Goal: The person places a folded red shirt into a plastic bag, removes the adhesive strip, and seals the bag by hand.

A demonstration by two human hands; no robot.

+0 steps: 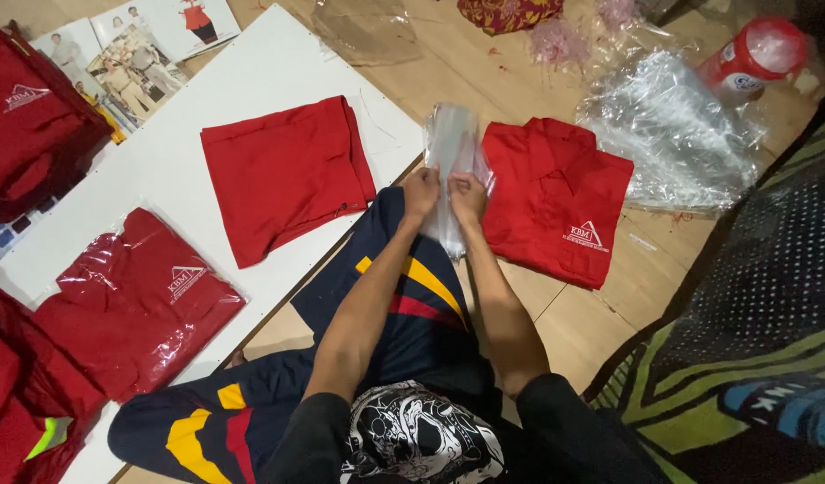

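Here, your left hand (420,191) and right hand (467,194) sit side by side, each pinching the same clear bag (452,143) at its middle; the bag stands up from your fingers and hangs a little below them, over the wooden floor (574,323).

Just right of the bag: a folded red shirt (556,202) with a white chest emblem, flat on the floor, its left edge touching the bag.

Left of your hands: a second folded shirt (282,175), plain side up, on a white board (161,152).

Lower left on the board: a bagged shirt (139,300), already in plastic.

Far left: more red cloth (27,125) stacked at the edge.

Upper right: a heap of loose bags (677,134), with a red-and-white jar (748,58) beside it.

Upper left: printed photo sheets (134,49).

Right edge: a patterned mat (753,341).
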